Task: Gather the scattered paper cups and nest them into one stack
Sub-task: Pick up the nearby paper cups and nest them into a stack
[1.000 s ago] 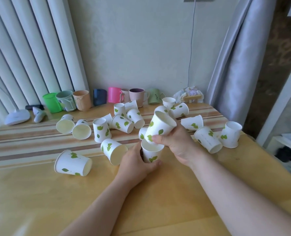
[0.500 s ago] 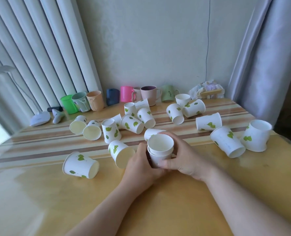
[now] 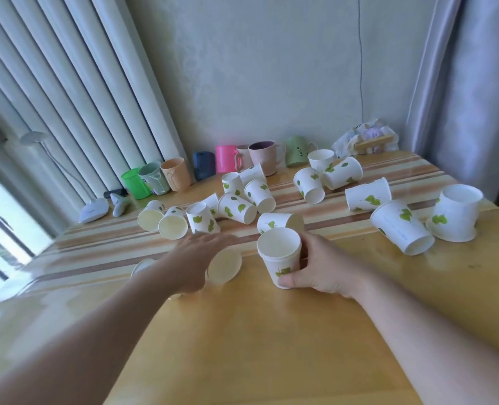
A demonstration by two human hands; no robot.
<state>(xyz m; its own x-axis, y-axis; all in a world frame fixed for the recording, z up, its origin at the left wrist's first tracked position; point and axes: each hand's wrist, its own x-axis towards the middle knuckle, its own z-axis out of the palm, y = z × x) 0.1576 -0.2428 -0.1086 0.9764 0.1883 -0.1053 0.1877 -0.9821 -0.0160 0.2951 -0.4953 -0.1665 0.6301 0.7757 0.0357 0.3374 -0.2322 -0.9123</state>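
Row of plastic mugs along the wall at the table's [image 3: 242,346] far edge: green [image 3: 135,183], grey [image 3: 154,178], peach [image 3: 176,173], dark blue [image 3: 203,165], pink [image 3: 227,159], mauve [image 3: 265,153], pale green [image 3: 298,147]. White lamp base [image 3: 93,210] sits far left. Crumpled bag [image 3: 365,138] at far right, near grey curtain [image 3: 470,83].

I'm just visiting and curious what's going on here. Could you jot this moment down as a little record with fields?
Setting: wooden table against a wall
Stack: upright nested paper cups, open end up
Right hand: wrapped around the stack
Left hand: open, fingers spread, reaching over a tipped cup
Loose cups: many leaf-print paper cups scattered across the table, most lying on their sides
Nearest other cup: one on its side just behind the stack
Back row: coloured plastic mugs along the wall
Progress: most cups not yet stacked
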